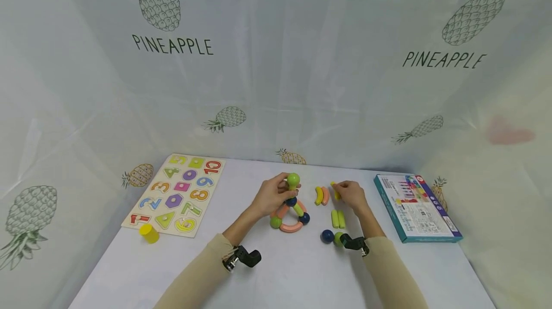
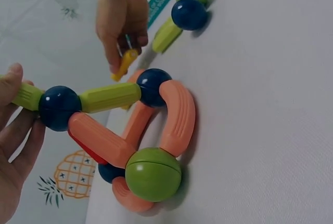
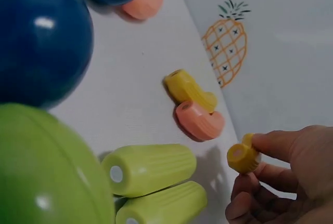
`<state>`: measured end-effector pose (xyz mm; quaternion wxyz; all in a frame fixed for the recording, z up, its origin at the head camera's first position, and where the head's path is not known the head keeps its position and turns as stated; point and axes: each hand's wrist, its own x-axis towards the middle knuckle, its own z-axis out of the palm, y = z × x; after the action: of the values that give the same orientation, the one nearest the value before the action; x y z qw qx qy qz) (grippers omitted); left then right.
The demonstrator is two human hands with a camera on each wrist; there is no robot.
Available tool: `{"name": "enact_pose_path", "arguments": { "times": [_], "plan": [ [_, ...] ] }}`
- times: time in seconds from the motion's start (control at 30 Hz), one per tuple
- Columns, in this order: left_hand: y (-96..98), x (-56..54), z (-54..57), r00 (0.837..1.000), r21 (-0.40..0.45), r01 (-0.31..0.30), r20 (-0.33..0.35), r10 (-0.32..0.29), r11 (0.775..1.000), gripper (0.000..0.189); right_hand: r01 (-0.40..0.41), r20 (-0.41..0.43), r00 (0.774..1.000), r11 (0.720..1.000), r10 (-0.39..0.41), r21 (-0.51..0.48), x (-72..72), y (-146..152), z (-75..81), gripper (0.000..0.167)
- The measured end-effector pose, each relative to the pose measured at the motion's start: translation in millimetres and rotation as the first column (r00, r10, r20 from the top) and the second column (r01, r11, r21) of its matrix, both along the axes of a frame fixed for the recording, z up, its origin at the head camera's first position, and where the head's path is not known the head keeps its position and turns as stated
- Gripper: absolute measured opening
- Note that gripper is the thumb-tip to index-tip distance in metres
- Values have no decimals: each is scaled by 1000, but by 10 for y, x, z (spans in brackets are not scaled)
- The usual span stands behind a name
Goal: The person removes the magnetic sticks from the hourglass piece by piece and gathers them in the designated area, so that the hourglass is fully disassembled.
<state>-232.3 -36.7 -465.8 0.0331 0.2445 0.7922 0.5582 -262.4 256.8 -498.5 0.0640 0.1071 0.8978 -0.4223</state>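
Observation:
My left hand grips a light-green rod at the top of a magnetic ball-and-rod frame. A green ball caps that rod, and a blue ball sits beneath it. Below, pink curved rods, another light-green rod and more balls form a ring standing on the table. To the right, my right hand pinches a yellow curved rod between thumb and fingers, held just above the table. Nearby lie a second yellow curved rod and a pink curved rod, touching.
Two light-green rods, a blue ball and a green ball lie nearer, by my right wrist. A number puzzle board and yellow cylinder are at left. At right lies a flat box; a pineapple-print curtain hangs behind.

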Motion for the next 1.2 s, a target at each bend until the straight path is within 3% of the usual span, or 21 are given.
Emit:
{"name": "enact_pose_path", "arguments": {
  "times": [0.3, 0.6, 1.2],
  "plan": [
    [6, 38, -43, 999, -99, -46, -16, 45, 994, 29, -10, 49, 999, 999, 8, 35, -34, -5, -58, 39],
    [-1, 46, -32, 997, -124, -68, -45, 63, 990, 27, -87, 44, 995, 995, 89, -54, -16, -47, -16, 38],
    [-41, 51, -44, 996, -158, -61, -80, 49, 986, 28, -212, 43, 975, 973, 216, -88, -20, -123, -30, 42]
  ]
}}
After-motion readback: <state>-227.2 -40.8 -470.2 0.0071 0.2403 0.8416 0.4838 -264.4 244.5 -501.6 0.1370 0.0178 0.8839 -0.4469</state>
